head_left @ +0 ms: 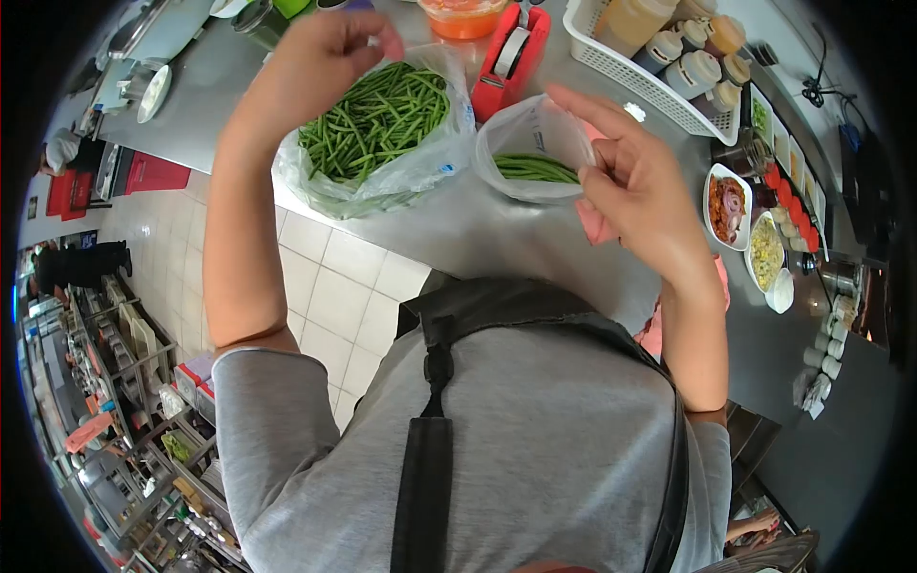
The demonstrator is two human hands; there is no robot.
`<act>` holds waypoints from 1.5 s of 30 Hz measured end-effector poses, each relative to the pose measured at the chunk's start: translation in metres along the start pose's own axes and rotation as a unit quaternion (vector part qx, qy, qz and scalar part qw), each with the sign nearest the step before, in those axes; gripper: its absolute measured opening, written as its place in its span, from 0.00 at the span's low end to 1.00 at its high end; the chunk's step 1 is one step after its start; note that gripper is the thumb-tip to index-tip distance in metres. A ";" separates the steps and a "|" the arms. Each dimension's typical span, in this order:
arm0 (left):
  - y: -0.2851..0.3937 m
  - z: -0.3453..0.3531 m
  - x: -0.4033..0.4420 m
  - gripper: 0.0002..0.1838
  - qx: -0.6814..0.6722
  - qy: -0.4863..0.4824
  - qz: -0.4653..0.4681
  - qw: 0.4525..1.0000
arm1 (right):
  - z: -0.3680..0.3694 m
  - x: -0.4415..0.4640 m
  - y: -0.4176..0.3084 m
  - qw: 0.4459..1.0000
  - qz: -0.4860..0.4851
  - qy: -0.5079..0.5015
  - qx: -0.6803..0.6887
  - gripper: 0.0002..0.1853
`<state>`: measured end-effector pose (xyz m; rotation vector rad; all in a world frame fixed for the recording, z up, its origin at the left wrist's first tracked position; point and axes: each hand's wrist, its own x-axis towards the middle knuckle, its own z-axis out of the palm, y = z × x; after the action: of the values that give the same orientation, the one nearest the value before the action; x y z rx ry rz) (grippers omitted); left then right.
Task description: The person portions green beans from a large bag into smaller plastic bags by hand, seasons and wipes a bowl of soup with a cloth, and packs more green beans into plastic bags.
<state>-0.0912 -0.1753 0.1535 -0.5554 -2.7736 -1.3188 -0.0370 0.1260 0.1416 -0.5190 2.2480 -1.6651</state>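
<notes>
My left hand (334, 59) is raised over a large clear plastic bag (416, 189) filled with cut green beans (377, 119). Its fingers are loosely bent with a gap between them, and I see nothing held there. To the right, a smaller translucent plastic bag (535, 129) stands open, with some green beans (537, 169) lying low inside. My right hand (630, 177) grips this bag at its right side, thumb toward the front and fingers along the far edge. A pink cloth (596, 225) shows behind and below that hand.
A red tape dispenser (511, 59) stands between the bags, with an orange-filled tub (464, 17) behind. At the upper right, a white basket (635, 88) holds several bottles. Bowls of sliced onion (728, 208) and chopped yellow food (765, 253) line the right. The steel counter's edge (315, 222) faces me.
</notes>
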 end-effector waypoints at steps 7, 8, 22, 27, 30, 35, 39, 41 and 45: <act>-0.114 0.015 -0.020 0.09 0.399 -0.010 -0.094 0.912 | -0.001 -0.032 -0.014 0.997 -0.024 0.037 0.071 0.36; -0.116 0.010 -0.023 0.11 0.402 -0.057 -0.141 0.903 | -0.003 -0.035 -0.009 0.994 -0.047 0.056 0.084 0.37; -0.165 0.041 -0.042 0.44 0.430 -0.126 -0.047 0.893 | 0.010 -0.050 0.027 0.990 -0.062 -0.019 -0.125 0.37; -0.166 0.044 -0.024 0.43 0.410 -0.173 -0.098 0.890 | 0.007 -0.050 0.027 0.995 -0.027 -0.014 -0.100 0.35; -0.176 0.048 -0.024 0.40 0.413 -0.187 -0.079 0.888 | 0.008 -0.047 0.026 0.993 -0.035 -0.011 -0.109 0.34; -0.160 0.055 -0.029 0.29 0.491 -0.122 0.010 0.863 | 0.007 -0.046 0.030 0.994 -0.028 -0.005 -0.105 0.33; -0.154 0.046 -0.027 0.28 0.433 -0.169 -0.003 0.886 | 0.005 -0.046 0.031 0.993 -0.024 -0.006 -0.112 0.33; -0.160 0.035 -0.030 0.26 0.342 -0.108 0.033 0.933 | 0.004 -0.047 0.031 0.993 -0.023 -0.004 -0.115 0.33; -0.168 0.021 -0.029 0.27 0.255 -0.030 0.020 0.966 | 0.005 -0.043 0.027 0.993 -0.012 -0.016 -0.120 0.32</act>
<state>-0.1162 -0.2655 0.0093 -0.6144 -2.9556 -0.5417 0.0003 0.1482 0.1150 -0.6255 2.4415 -1.3947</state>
